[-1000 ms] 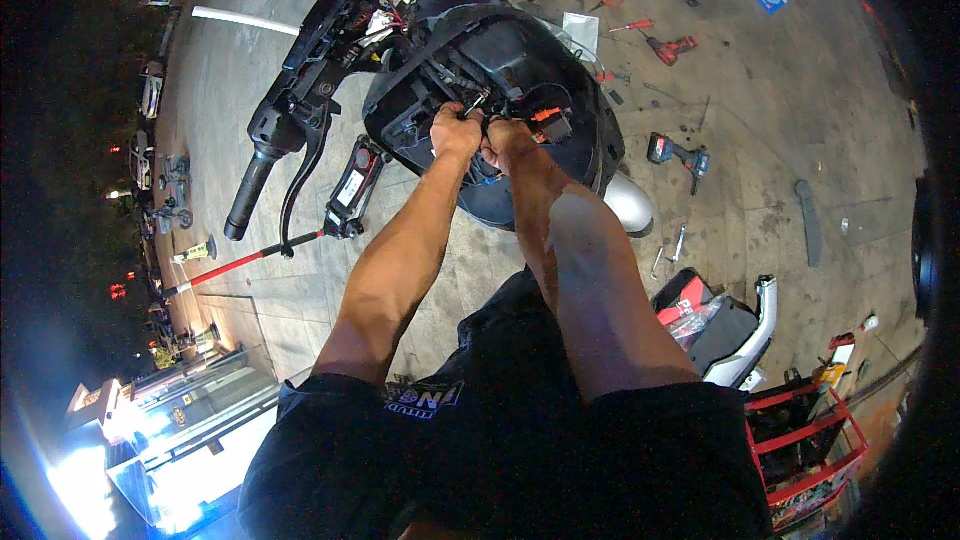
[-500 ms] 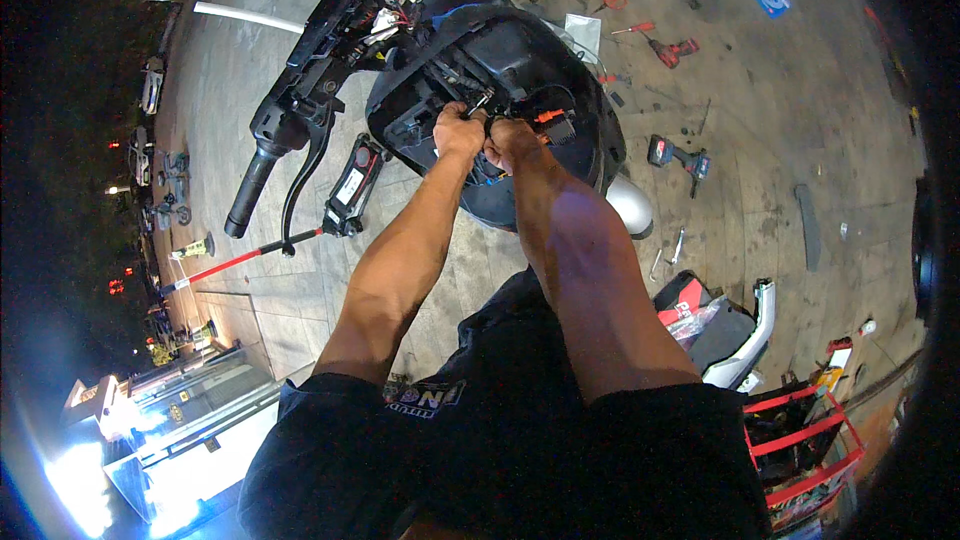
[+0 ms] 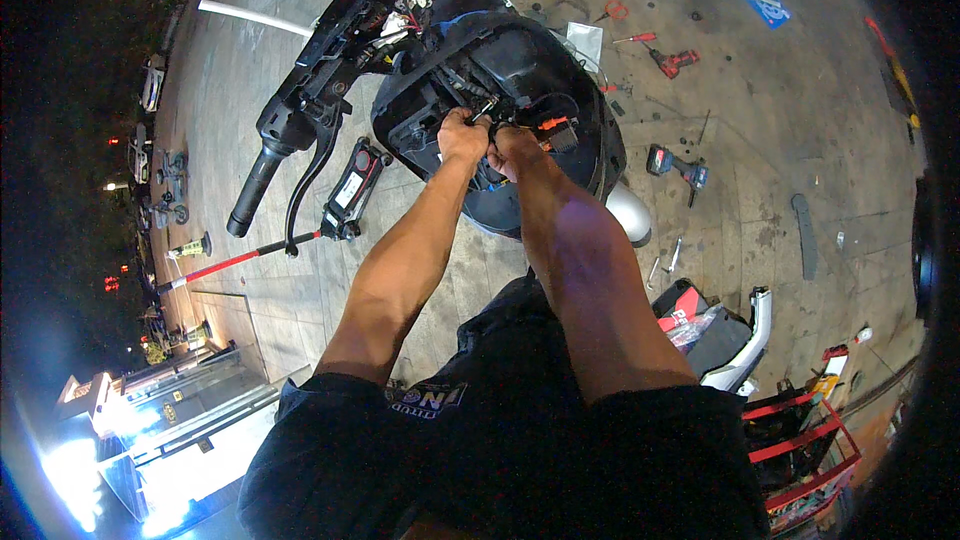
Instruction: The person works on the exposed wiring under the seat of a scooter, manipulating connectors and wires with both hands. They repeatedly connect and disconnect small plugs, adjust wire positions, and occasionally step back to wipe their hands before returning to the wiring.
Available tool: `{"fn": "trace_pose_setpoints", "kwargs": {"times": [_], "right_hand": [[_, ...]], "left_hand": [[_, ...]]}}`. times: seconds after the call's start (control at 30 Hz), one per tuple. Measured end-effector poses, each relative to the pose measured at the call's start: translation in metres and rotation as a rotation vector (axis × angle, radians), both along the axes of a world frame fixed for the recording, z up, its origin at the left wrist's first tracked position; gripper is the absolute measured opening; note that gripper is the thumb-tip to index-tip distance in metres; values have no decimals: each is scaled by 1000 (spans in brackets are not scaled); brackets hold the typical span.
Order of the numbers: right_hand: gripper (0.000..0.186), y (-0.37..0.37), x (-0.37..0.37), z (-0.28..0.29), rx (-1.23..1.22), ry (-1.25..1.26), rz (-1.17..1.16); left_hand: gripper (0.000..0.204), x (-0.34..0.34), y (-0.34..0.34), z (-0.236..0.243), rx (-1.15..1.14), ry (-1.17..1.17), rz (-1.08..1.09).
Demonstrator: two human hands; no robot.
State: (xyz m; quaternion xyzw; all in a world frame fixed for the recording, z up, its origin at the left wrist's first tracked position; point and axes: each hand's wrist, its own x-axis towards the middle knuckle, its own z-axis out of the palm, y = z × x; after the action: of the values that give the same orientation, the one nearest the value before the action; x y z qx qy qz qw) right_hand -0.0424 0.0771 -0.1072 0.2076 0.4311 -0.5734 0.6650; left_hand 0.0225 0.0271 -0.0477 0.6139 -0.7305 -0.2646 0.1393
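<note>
black scooter panel [image 3: 560, 70], red-handled floor jack [image 3: 345, 190]

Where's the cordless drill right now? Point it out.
In the head view the cordless drill lies on the paved floor to the person's right, just beyond the scooter's black front panel and below the red power tool.

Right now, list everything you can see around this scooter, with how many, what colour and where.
scooter front panel: one, black, opened, centre top
wiring bundle: one, black with an orange connector, inside the panel
handlebar grip: one, black, upper left
floor jack: one, black, long red handle, on the paving at left
cordless drills: two, red and black, on the ground at right
red crate: one, lower right
left hand: fingers on the wiring
right hand: fingers on the wiring
</note>
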Motion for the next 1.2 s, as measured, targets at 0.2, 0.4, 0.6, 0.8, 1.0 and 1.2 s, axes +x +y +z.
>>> {"fn": "trace_pose_setpoints", "kwargs": {"times": [0.2, 0.4, 0.6, 0.8, 1.0, 1.2], "right_hand": [[18, 10, -3, 6, -106, 49, 27], [17, 14, -3, 22, -88, -42, -83], [15, 9, 1, 2, -109, -123, -187], [14, 5, 0, -8, -133, -90, -131], [13, 1, 0, -33, -149, -43, -80], [12, -38, 21, -164, -791, 1059, -24]], "left_hand": [[37, 1, 0, -1, 10, -4, -7], [36, -1, 3, 5, 96, 66, 25], [36, -4, 8, 13, 71, 40, 37], [38, -5, 12, 21, 31, -13, -2], [38, -5, 9, 17, 5, -45, -8], [36, 0, 3, 6, 119, 25, 8]]}}
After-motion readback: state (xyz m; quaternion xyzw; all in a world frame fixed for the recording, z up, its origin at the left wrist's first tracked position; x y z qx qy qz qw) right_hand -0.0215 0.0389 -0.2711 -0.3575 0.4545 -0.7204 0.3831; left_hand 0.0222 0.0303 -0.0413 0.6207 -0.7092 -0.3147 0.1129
